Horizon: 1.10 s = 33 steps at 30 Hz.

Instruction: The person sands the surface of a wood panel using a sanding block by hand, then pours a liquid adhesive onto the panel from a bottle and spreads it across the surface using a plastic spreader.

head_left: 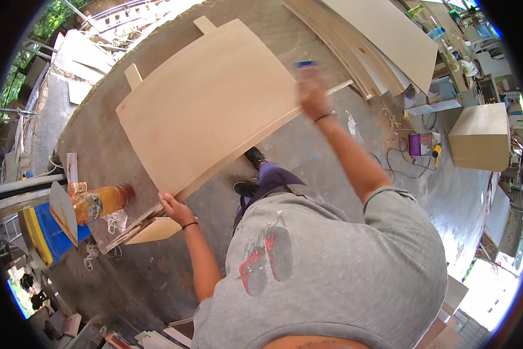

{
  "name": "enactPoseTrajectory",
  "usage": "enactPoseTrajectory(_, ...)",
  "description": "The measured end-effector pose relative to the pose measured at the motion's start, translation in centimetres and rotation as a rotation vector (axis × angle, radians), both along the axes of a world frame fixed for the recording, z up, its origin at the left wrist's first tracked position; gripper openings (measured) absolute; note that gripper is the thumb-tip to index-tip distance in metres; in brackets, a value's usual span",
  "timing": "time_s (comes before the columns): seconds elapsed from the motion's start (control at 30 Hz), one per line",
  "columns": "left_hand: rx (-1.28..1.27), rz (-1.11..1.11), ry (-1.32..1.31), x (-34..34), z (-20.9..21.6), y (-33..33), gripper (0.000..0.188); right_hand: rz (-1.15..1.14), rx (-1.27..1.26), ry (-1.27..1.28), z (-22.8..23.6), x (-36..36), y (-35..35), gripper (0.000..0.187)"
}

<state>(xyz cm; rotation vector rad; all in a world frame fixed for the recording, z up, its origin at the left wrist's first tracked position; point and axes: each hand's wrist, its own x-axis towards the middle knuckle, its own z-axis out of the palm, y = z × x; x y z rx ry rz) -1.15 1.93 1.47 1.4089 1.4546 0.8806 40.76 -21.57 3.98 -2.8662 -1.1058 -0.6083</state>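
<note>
A large pale wooden board lies flat in front of me, resting on wooden strips; two strip ends stick out past its far edge. My left hand is closed on the board's near left corner. Past the board's right end, my right hand is smeared by motion. It is closed around a small blue thing whose kind is too blurred to tell. Below the right hand, a thin strip end juts out from beside the board.
Long planks and panels are stacked at the far right. A purple box with cables and a wooden box stand on the right. On the left are a large orange-brown bottle and a blue-and-yellow board. My feet are below the board.
</note>
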Motion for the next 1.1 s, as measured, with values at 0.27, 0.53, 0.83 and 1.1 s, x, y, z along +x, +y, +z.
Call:
enactPoseTrajectory(0.27,0.106,-0.037,0.190,-1.0,-0.5,0.5,0.053,0.468,-0.013,0.467,-0.3,-2.0,10.4,0.050)
enactPoseTrajectory(0.53,0.244,0.084,0.470,1.0,1.3,1.8,0.060,0.177,0.340,0.483,-3.5,3.6,6.8,0.051)
enactPoseTrajectory(0.83,0.120,0.166,0.860,7.6,2.4,5.6,0.067,0.305,0.404,0.453,-6.3,15.3,18.4,0.057)
enactPoseTrajectory(1.1,0.111,0.244,0.904,6.0,1.5,4.2,0.069,0.343,0.071,0.568,0.1,6.7,10.3,0.058)
